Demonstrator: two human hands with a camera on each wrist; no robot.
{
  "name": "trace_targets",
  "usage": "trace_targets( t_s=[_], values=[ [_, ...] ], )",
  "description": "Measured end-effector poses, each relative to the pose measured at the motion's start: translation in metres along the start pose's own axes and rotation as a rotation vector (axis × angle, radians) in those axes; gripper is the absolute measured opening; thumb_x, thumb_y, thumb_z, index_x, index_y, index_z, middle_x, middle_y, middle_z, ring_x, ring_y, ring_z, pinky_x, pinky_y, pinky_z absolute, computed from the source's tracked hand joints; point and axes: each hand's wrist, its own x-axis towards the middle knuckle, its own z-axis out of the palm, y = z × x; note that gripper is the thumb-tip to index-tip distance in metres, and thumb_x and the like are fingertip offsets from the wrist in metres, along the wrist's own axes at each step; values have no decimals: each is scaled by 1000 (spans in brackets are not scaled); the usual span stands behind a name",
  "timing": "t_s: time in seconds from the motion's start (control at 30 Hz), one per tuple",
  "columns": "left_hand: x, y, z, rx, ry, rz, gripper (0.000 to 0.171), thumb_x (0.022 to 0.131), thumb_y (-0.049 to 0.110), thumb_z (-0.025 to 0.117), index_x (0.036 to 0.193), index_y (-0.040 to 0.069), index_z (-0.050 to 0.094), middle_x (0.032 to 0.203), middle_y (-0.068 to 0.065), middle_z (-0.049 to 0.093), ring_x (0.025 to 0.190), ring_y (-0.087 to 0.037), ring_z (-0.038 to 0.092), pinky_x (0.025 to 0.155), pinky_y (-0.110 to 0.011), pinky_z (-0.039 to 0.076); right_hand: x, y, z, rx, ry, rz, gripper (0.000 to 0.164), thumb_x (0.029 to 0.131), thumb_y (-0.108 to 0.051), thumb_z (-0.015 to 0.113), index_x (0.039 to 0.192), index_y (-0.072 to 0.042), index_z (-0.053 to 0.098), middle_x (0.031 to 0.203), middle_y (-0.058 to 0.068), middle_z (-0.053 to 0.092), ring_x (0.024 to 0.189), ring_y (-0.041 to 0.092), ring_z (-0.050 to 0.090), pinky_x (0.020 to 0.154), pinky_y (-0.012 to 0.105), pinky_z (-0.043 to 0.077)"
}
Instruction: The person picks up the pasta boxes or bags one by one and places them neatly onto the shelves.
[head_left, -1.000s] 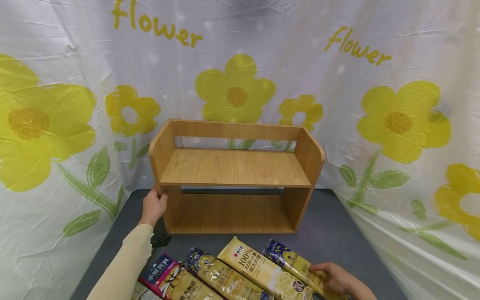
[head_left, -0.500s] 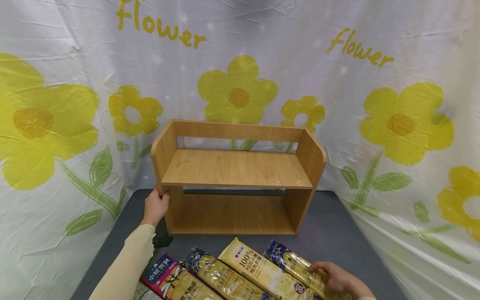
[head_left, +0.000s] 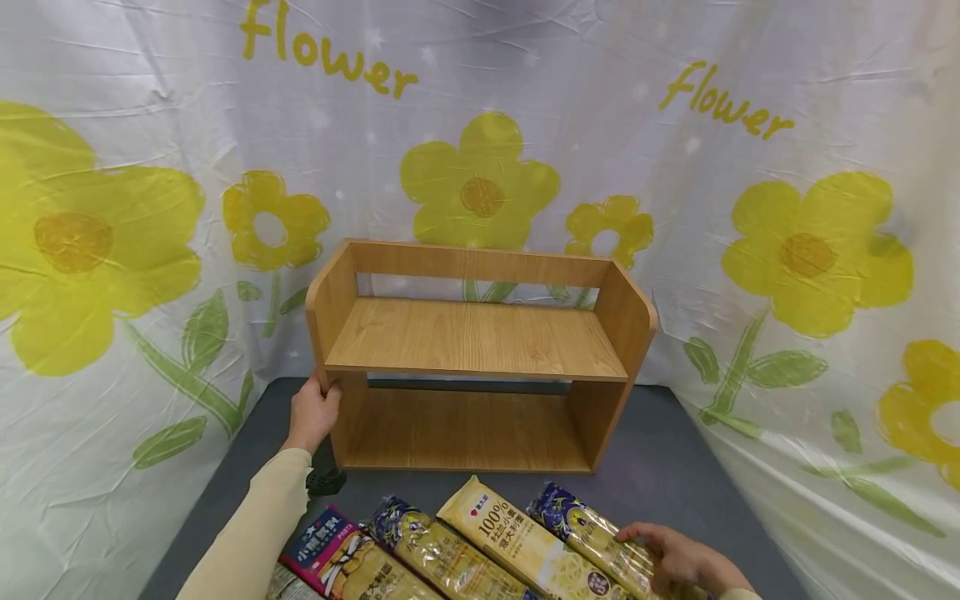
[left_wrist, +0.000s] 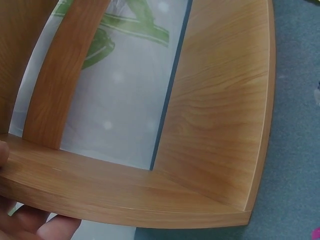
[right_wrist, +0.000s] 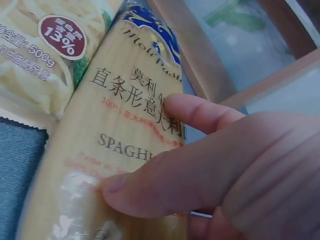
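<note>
A two-tier wooden shelf (head_left: 472, 337) stands at the back of the dark table. My left hand (head_left: 313, 414) grips the front edge of its left side panel. In the left wrist view, the thumb lies on one face of the wood (left_wrist: 100, 187) and the fingers on the other. At the front right, my right hand (head_left: 678, 560) holds a clear packet of spaghetti (head_left: 588, 525) with a blue end. The right wrist view shows the thumb and index finger on the packet's printed face, while the other fingers sit at its side, partly hidden.
Left of that packet lie a pale yellow pasta packet (head_left: 517, 533), another blue-ended spaghetti packet (head_left: 446, 546) and a blue-and-pink pasta packet (head_left: 348, 554), all slanted the same way. A flower-print curtain (head_left: 750, 208) surrounds the table (head_left: 667, 467) on the back and sides.
The head view has shifted slightly, so the whole scene sits a little further right. Both hands stay at the same places on the shelf and the spaghetti packet.
</note>
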Motion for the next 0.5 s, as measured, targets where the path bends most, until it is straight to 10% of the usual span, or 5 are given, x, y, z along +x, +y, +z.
trace_targets(
  t_s=[0.2,0.5],
  values=[
    [0,0,0,1,7,5,46,106,19,41,146,-3,44,137,-34,58,123,-51,59,99,-62,48,1,-3,-10,189,-79,155,75,77,17,56,147,3,33,98,5,65,64,5,48,59,22,41],
    [-3,0,2,8,18,34,45,105,20,42,141,-5,47,133,-35,60,117,-51,62,95,-62,50,3,7,-21,258,-195,189,67,87,13,60,149,7,36,126,3,65,108,14,63,84,25,54]
  ],
)
